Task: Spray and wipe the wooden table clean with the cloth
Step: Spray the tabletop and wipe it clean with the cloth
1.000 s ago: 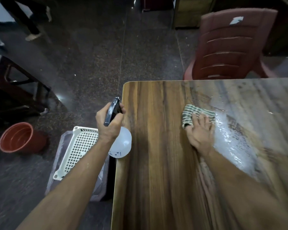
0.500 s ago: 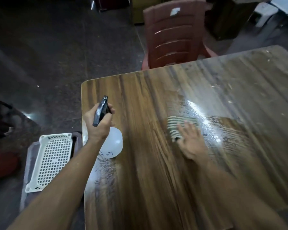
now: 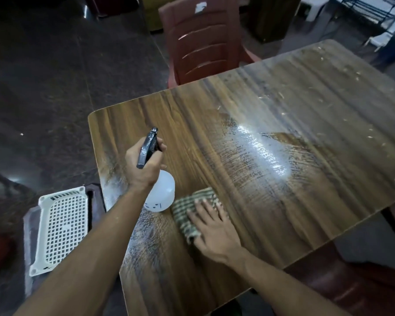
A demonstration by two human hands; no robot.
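Head view. Left hand (image 3: 144, 166) is curled round the neck of a spray bottle (image 3: 160, 192), fingers wrapped at the dark trigger head; the bottle's white round body hangs below the hand, above the wooden table (image 3: 294, 124). Whether its base touches the tabletop: cannot tell.

Right hand (image 3: 211, 228) lies flat, fingers straight and slightly spread, pressing a green-and-white striped cloth (image 3: 187, 215) onto the table. Cloth sits under and ahead of the fingertips, folded, with its left edge just beside the bottle body.

Beyond the right hand, further out on the table: a wet, glossy streaked patch. Pale specks are scattered on the far right part of the surface.

Left of the left forearm, off the table on a lower surface: a white plastic basket (image 3: 59, 229). Far past both hands, at the table's far edge: a red plastic chair (image 3: 203, 39).
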